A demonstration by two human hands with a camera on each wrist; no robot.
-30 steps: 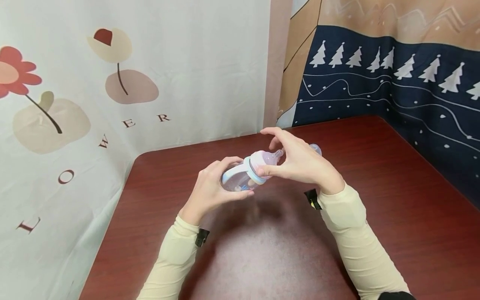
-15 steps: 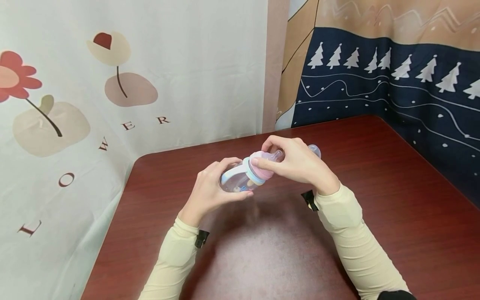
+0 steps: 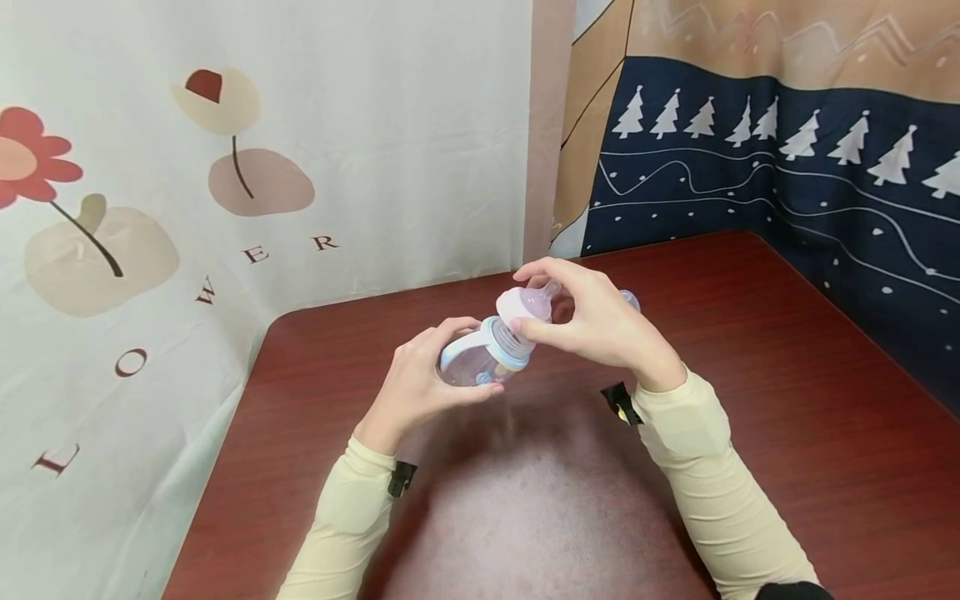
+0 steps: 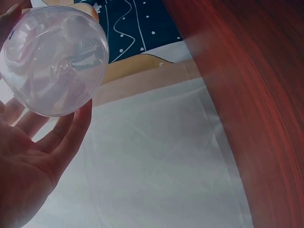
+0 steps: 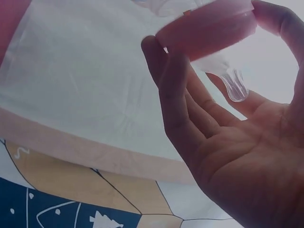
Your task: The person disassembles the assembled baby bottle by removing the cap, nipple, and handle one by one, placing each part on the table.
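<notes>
My left hand grips a clear baby bottle, tilted to the right, with a white handle and a pale blue ring below its neck. The threaded neck shows bare. In the left wrist view the bottle's round base faces the camera, fingers curled around its side. Just above the neck, my right hand pinches the pink screw collar with its clear teat. The right wrist view shows the collar between thumb and fingertips, its teat pointing toward the palm.
A clear rounded piece shows behind the right hand, partly hidden by it. Both hands are above a dark red wooden table. A white flower-print curtain and a navy tree-print cloth hang along its edges.
Half a second ago the pink collar sat on the bottle; now it is lifted off, up from the threaded neck, in my right hand. The left hand has barely moved.
</notes>
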